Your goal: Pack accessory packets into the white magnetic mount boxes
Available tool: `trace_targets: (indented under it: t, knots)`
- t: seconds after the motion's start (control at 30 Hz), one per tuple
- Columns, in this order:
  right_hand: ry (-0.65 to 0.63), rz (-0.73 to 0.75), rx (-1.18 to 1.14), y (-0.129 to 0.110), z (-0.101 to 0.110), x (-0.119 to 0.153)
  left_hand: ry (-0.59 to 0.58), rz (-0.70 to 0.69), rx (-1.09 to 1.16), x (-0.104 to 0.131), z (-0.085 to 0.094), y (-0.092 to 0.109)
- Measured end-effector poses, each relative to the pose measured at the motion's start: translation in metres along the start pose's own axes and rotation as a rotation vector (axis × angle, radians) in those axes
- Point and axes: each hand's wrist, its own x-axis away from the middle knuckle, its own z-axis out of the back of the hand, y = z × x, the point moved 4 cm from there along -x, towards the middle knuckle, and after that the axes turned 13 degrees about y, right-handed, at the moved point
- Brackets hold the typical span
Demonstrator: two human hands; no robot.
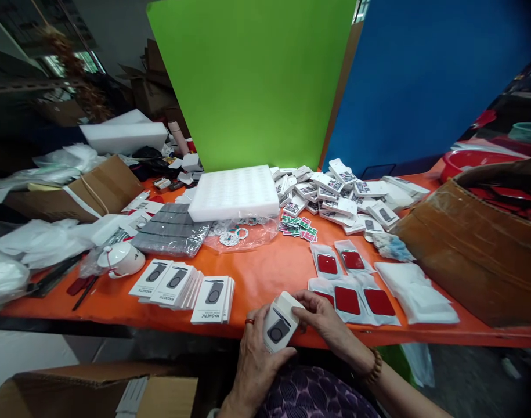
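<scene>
Both hands hold one small white product box (281, 326) printed with a dark round holder, just in front of the orange table's near edge (265, 278). My left hand (253, 360), with a red ring, cups the box from below. My right hand (324, 325), with a bead bracelet, pinches its top end. A row of flat white "MAGNETIC" boxes (184, 287) lies left of my hands. Clear pouches with red pads (352, 293) lie to the right.
A white foam tray (234, 191) sits mid-table before a green board (252, 81). Beside it are a heap of folded white boxes (339, 197), small green packets (297, 226), a bag of rings (239, 235) and grey sheets (172, 229). Brown cartons stand right (478, 244) and left (95, 188).
</scene>
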Motion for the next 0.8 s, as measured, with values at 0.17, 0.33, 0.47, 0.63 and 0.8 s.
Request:
trace_targets:
  t: [0.17, 0.33, 0.47, 0.63, 0.8]
  knots:
    - [-0.079, -0.05, 0.053, 0.012, -0.005, 0.004, -0.398, 0.358, 0.4, 0.004, -0.007, -0.013]
    - [-0.123, 0.27, 0.42, 0.0, -0.005, 0.01, -0.675, 0.572, 0.567, 0.02, -0.018, -0.019]
    - [-0.013, 0.46, 0.686, -0.02, 0.035, -0.013, -0.636, 0.629, 0.617, 0.027, -0.022, -0.017]
    - [0.037, 0.503, 1.041, -0.022, 0.083, -0.049, -0.547, 0.712, 0.666, 0.027, -0.023, -0.014]
    - [0.004, 0.523, 1.072, -0.015, 0.083, -0.06, -0.543, 0.717, 0.664, 0.025, -0.023, -0.017]
